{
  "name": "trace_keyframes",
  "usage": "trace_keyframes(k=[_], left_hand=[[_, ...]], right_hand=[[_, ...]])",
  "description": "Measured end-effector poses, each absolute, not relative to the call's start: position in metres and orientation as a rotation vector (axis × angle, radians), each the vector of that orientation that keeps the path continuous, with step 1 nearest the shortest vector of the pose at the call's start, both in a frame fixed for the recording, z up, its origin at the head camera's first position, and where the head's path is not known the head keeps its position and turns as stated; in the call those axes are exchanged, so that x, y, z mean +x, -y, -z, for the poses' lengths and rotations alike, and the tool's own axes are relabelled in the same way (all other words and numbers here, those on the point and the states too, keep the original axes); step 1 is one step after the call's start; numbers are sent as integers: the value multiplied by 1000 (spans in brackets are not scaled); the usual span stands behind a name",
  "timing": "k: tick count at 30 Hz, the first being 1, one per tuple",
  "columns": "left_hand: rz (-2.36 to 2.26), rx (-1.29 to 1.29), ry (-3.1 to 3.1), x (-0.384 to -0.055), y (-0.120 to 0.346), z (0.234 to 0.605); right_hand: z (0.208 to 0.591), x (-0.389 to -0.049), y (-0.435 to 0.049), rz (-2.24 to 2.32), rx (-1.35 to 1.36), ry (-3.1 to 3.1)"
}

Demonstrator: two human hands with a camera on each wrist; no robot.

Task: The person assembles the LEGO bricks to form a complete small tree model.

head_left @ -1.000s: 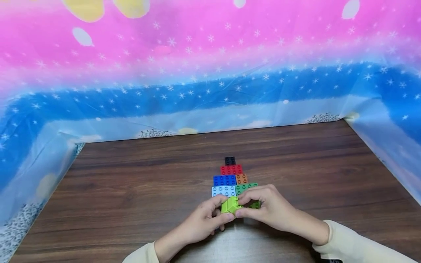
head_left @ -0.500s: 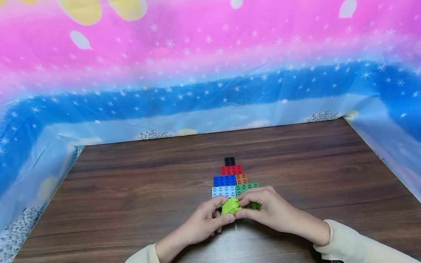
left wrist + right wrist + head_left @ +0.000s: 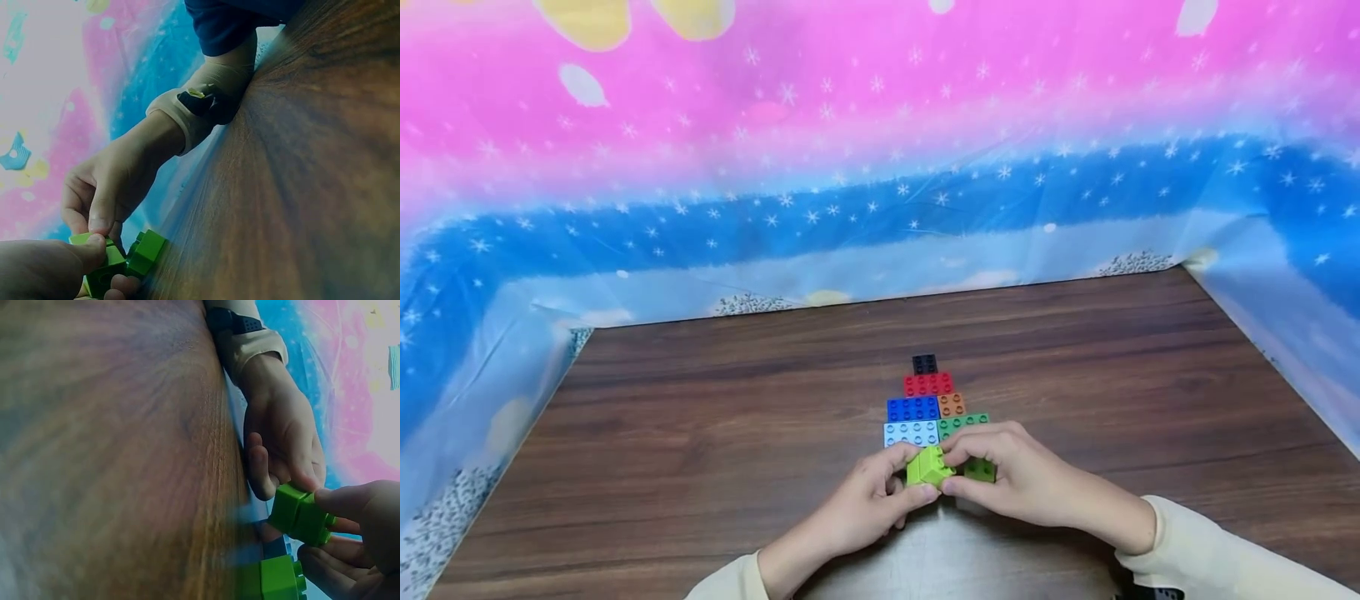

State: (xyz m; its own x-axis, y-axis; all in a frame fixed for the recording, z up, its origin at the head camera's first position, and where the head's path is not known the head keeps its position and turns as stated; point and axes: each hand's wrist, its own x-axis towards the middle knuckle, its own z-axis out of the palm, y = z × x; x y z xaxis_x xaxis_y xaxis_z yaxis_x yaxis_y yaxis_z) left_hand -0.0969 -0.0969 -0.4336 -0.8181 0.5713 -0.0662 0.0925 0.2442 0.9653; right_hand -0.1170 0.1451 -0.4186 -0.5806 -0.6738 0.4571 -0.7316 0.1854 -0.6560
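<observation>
Just in front of the brick rows, both hands hold a lime-green toy brick piece [image 3: 928, 467] off the table. A seam across it, plain in the right wrist view, makes it look like two small bricks [image 3: 300, 512] set together, studs toward the right hand. My left hand [image 3: 867, 502] pinches its left side between thumb and fingers. From the right, my right hand [image 3: 1022, 475] pinches the studded side. Behind the right fingers, another green brick [image 3: 980, 470] lies on the table, partly hidden.
On the wooden table [image 3: 715, 433], bricks stand in a stepped shape: black [image 3: 924, 364], red [image 3: 928, 384], blue [image 3: 913, 409] beside orange [image 3: 951, 405], then light blue [image 3: 911, 432] beside green [image 3: 964, 423]. A patterned cloth [image 3: 880, 192] rises around the table's back and sides.
Both hands keep their pinch on the lime-green bricks, almost still. The head view shifts slightly, and a little more of the green brick behind the right fingers shows now.
</observation>
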Motion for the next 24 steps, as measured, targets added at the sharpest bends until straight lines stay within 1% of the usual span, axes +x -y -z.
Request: trace_keyframes(k=[16, 24], left_hand=[[-1647, 587, -2079, -98, 96, 435], [-1768, 536, -1946, -98, 96, 435]], right_hand=[[420, -117, -146, -1377, 1385, 2336], [423, -118, -144, -1449, 1337, 2260]])
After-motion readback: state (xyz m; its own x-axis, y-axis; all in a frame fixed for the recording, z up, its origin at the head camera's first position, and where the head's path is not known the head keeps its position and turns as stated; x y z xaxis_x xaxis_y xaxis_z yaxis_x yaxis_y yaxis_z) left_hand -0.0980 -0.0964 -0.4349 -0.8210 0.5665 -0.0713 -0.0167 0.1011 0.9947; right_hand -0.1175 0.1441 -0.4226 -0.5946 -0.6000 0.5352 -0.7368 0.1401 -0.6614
